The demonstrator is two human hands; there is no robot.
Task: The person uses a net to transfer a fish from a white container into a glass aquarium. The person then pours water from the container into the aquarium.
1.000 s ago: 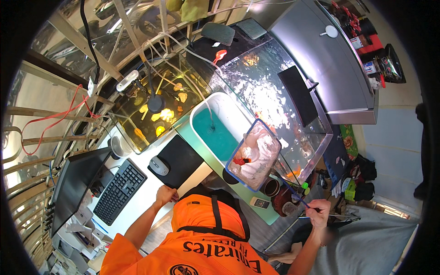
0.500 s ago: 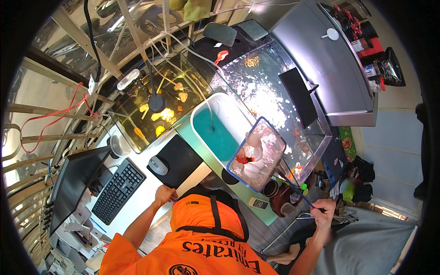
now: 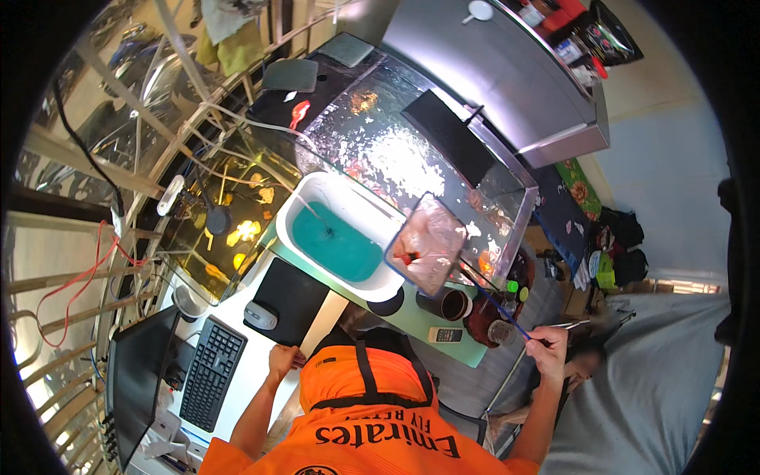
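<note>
My right hand (image 3: 547,350) is closed on the thin blue handle of a fish net (image 3: 434,237). The square, pale mesh hangs over the right end of a white tub (image 3: 279,226) and the near edge of a large, brightly lit fish tank (image 3: 532,207). Inside the mesh lies a small red-and-dark shape (image 3: 410,258) that looks like a fish. Blue-green water (image 3: 336,245) fills the tub, with a thin hose dipping in. My left hand (image 3: 283,361) rests with curled fingers at the white desk's edge, by the black mouse pad (image 3: 291,297); what its fingers hold, if anything, is hidden.
A smaller tank (image 3: 194,245) with yellowish fish stands left of the tub. On the desk are a mouse (image 3: 260,316), keyboard (image 3: 212,372) and monitor (image 3: 141,380). A phone (image 3: 445,335), brown cup (image 3: 454,305) and bottles (image 3: 513,293) stand below the net.
The view has turned, shifting the surroundings leftward. The net has moved away from the tub toward the large tank, uncovering the brown cup. My left hand stays by the mouse pad.
</note>
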